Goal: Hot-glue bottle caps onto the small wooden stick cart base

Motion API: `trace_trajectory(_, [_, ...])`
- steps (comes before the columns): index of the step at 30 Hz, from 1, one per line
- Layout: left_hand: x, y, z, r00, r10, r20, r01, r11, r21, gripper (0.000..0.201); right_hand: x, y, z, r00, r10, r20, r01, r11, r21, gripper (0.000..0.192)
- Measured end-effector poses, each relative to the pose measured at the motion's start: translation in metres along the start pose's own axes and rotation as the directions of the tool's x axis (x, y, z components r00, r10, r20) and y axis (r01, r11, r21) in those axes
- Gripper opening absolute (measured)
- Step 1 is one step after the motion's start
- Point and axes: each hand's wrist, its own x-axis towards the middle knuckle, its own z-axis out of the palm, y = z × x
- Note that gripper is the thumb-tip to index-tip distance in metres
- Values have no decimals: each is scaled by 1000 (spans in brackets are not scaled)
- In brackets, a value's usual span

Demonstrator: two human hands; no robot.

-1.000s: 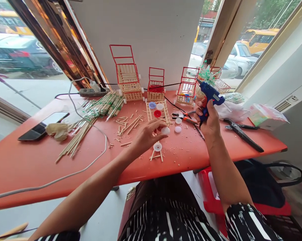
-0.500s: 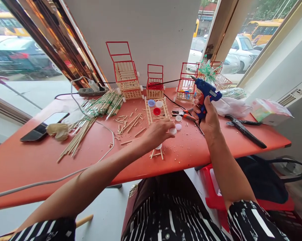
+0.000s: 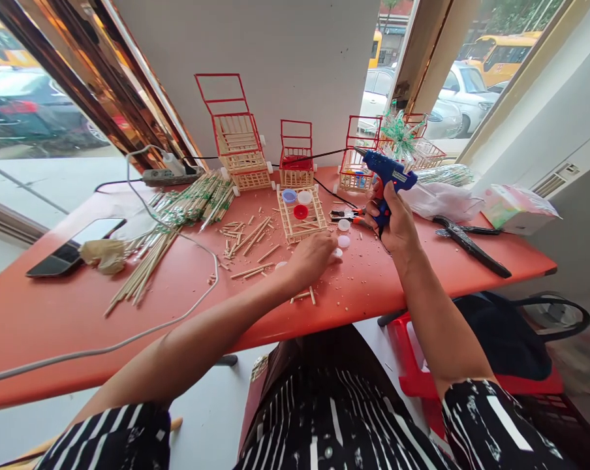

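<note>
My left hand (image 3: pixel 315 258) is low over the table with its fingers curled around a white bottle cap (image 3: pixel 337 253). Only the cap's edge shows past the fingertips. My right hand (image 3: pixel 395 219) grips a blue hot glue gun (image 3: pixel 388 171), its nozzle pointing up and left. A pale cap (image 3: pixel 343 241) and a white cap (image 3: pixel 344 225) lie just right of my left fingers. Beyond that hand, a small wooden stick frame (image 3: pixel 302 228) bears a blue cap (image 3: pixel 289 196), a red cap (image 3: pixel 301 211) and a white cap (image 3: pixel 304 197). Short sticks (image 3: pixel 302 297) show below my left wrist.
Several red-trimmed stick carts (image 3: pixel 239 143) stand along the wall. Cut stick pieces (image 3: pixel 256 235) and a stick bundle (image 3: pixel 148 267) lie left. Pliers (image 3: pixel 348 214) and black-handled cutters (image 3: pixel 474 245) lie right. A grey cable (image 3: pixel 177 316) crosses the table from a power strip (image 3: pixel 170 176).
My left hand has turned, its fingers curling more closely over the white cap and the wrist covering the cap near the short sticks. The glue gun stays raised. The whole view has shifted slightly.
</note>
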Motion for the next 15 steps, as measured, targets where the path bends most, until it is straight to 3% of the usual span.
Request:
trace_trajectory(4, [-4,-1,-15,999,-33,9,33,999,-19,19,0,0,0,999,-17,27,17,1000,-8,58])
trace_trajectory(7, [-20,-7,-35,988,37,-147,-66,977,-201,25,1,-1,-2,999,-37,31,38,997,-60,56])
trace_trajectory(9, [-35,-13,-49,960,75,-270,-175,913,-369,27,2,-2,-3,999,-45,25,48,992,-114,57])
trace_trajectory(11, [-49,-22,-60,942,24,-334,-206,828,-522,22,3,-1,-4,999,-44,20,47,987,-156,58])
trace_trajectory(15, [-68,-44,-67,940,-189,-284,-117,604,-788,15,3,2,-2,999,-17,36,22,988,-153,59])
